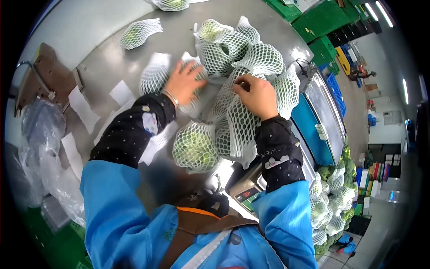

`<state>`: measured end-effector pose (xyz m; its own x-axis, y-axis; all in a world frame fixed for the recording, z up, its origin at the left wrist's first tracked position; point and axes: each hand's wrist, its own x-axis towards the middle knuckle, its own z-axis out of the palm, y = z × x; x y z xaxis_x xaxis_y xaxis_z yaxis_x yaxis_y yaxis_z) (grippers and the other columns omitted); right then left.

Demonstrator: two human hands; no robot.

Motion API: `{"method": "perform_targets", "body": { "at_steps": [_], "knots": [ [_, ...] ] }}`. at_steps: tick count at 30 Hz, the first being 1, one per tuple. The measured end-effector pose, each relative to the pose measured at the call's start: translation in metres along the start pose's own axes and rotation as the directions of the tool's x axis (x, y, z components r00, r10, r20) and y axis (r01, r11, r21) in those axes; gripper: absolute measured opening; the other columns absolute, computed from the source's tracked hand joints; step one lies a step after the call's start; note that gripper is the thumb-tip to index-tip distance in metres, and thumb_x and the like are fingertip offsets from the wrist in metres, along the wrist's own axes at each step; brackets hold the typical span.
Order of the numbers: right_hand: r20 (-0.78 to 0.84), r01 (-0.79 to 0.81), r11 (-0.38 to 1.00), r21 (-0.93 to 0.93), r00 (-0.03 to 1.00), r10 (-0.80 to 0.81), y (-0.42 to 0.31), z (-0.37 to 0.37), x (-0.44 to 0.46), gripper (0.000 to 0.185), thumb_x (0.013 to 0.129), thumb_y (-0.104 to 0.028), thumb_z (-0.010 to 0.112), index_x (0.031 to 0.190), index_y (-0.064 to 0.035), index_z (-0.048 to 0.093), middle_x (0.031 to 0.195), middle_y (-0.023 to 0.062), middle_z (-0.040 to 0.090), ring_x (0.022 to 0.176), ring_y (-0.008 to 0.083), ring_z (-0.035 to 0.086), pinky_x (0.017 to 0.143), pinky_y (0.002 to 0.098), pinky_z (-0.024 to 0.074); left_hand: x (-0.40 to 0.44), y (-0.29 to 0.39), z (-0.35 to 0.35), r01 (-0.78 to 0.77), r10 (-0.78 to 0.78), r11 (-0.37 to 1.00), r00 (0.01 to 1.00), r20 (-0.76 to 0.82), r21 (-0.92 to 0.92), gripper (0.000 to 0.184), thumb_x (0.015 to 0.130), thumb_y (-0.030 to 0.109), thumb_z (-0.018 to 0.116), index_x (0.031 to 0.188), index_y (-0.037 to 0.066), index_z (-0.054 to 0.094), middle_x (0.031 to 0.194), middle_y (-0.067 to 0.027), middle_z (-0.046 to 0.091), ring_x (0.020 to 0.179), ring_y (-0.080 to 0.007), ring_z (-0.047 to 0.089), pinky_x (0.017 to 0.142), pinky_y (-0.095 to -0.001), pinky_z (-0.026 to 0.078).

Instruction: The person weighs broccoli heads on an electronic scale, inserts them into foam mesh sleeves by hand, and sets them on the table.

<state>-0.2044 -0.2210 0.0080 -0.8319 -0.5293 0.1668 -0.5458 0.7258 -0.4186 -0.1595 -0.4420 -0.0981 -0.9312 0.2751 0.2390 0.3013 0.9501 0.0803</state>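
Observation:
Several green vegetables in white foam nets lie in a pile (224,49) on the metal table (179,31). My left hand (184,83), fingers spread, rests on a netted piece left of the pile. Another netted piece (154,76) lies just beside it. My right hand (256,95) is over the pile's right part, thumb and forefinger curled together at the net; what they pinch, if anything, is too small to make out. Nearest my body sits a round netted vegetable (195,145), its pale green leaves showing through the mesh.
Loose white net sleeves (83,107) and clear plastic bags (45,148) lie at the left. A scale (248,195) stands near my right forearm, a blue-sided machine (313,130) beyond it. Netted vegetables and broccoli (331,201) are heaped at the right. Green crates (322,22) stand behind.

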Motion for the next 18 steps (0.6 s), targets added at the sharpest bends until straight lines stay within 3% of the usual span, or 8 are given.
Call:
{"method": "perform_targets", "body": {
  "at_steps": [4, 7, 8, 9, 11, 14, 16, 18],
  "knots": [
    [-0.02, -0.118, 0.967, 0.226, 0.992, 0.125, 0.034, -0.004, -0.005, 0.019, 0.076, -0.02, 0.065, 0.089, -0.0062, 0.068, 0.076, 0.01, 0.068, 0.068, 0.0222, 0.066, 0.065, 0.0316, 0.0504, 0.026, -0.022, 0.004, 0.219, -0.206, 0.973, 0.965, -0.165, 0.07, 0.04, 0.067, 0.003, 0.061, 0.106, 0.015, 0.061, 0.136, -0.0113, 0.039, 0.128, -0.0338, 0.031, 0.103, -0.0506, 0.026],
    [-0.029, -0.145, 0.939, 0.313, 0.986, 0.162, 0.05, -0.002, -0.008, 0.018, 0.076, -0.017, 0.065, 0.088, -0.0029, 0.067, 0.075, 0.0103, 0.068, 0.068, 0.02, 0.066, 0.065, 0.0293, 0.0504, 0.026, -0.003, 0.04, -0.027, 0.011, 0.998, 0.968, -0.249, -0.059, 0.046, 0.067, 0.014, 0.066, 0.112, 0.008, 0.058, 0.13, -0.0114, 0.043, 0.122, -0.0323, 0.036, 0.099, -0.0433, 0.034],
    [0.003, -0.177, 0.916, 0.361, 0.982, 0.189, 0.051, -0.003, -0.008, 0.018, 0.077, -0.015, 0.065, 0.088, -0.0013, 0.067, 0.073, 0.0098, 0.067, 0.067, 0.0185, 0.066, 0.065, 0.0282, 0.05, 0.026, 0.021, 0.032, 0.125, -0.144, 0.932, 0.989, -0.031, -0.341, 0.064, 0.066, 0.027, 0.07, 0.122, 0.005, 0.049, 0.127, -0.0124, 0.045, 0.117, -0.0334, 0.041, 0.097, -0.0388, 0.037],
    [-0.007, -0.155, 0.92, 0.36, 0.986, 0.168, 0.053, -0.001, -0.008, 0.018, 0.077, -0.015, 0.065, 0.089, -0.0013, 0.067, 0.071, 0.0092, 0.067, 0.066, 0.0175, 0.066, 0.064, 0.0276, 0.0496, 0.028, 0.033, 0.054, 0.303, -0.31, 0.859, 0.949, 0.053, -0.412, 0.086, 0.065, 0.039, 0.072, 0.134, 0.006, 0.033, 0.126, -0.0165, 0.045, 0.117, -0.0337, 0.041, 0.097, -0.0396, 0.036],
    [-0.002, -0.174, 0.912, 0.371, 0.982, 0.189, 0.053, -0.001, -0.006, 0.018, 0.077, -0.015, 0.065, 0.089, -0.0017, 0.067, 0.071, 0.0091, 0.067, 0.065, 0.0174, 0.065, 0.063, 0.0278, 0.0493, 0.041, 0.047, 0.055, 0.58, -0.457, 0.749, 0.803, 0.383, -0.321, 0.09, 0.067, 0.034, 0.073, 0.136, 0.004, 0.023, 0.127, -0.0236, 0.041, 0.113, -0.0357, 0.045, 0.094, -0.0405, 0.039],
    [0.024, -0.191, 0.921, 0.34, 0.981, 0.195, 0.049, 0.0, -0.005, 0.018, 0.077, -0.016, 0.065, 0.089, -0.0032, 0.067, 0.073, 0.0096, 0.067, 0.066, 0.0187, 0.066, 0.064, 0.0283, 0.0495, 0.051, 0.03, 0.088, 0.436, -0.371, 0.587, 0.894, 0.251, -0.683, 0.095, 0.063, 0.024, 0.078, 0.135, 0.002, 0.02, 0.122, -0.0267, 0.045, 0.106, -0.0349, 0.051, 0.09, -0.0394, 0.043],
    [-0.003, -0.148, 0.941, 0.304, 0.988, 0.156, 0.048, -0.001, -0.005, 0.016, 0.079, -0.012, 0.063, 0.089, 0.0005, 0.065, 0.073, 0.0083, 0.066, 0.067, 0.0156, 0.064, 0.064, 0.0267, 0.0492, 0.052, 0.02, 0.11, 0.529, -0.482, 0.177, 0.782, 0.396, -0.83, 0.103, 0.059, 0.015, 0.081, 0.135, 0.003, 0.012, 0.126, -0.0239, 0.043, 0.106, -0.0349, 0.052, 0.088, -0.0401, 0.045],
    [-0.01, -0.137, 0.948, 0.287, 0.989, 0.146, 0.046, 0.0, -0.006, 0.015, 0.081, -0.009, 0.062, 0.09, 0.0034, 0.064, 0.072, 0.0072, 0.066, 0.065, 0.0117, 0.063, 0.063, 0.025, 0.0489, 0.056, 0.031, 0.12, 0.56, -0.606, -0.176, 0.586, 0.537, -0.81, 0.099, 0.056, 0.01, 0.083, 0.134, 0.0, 0.023, 0.122, -0.0216, 0.048, 0.097, -0.0289, 0.058, 0.078, -0.0353, 0.05]
  ]
}}
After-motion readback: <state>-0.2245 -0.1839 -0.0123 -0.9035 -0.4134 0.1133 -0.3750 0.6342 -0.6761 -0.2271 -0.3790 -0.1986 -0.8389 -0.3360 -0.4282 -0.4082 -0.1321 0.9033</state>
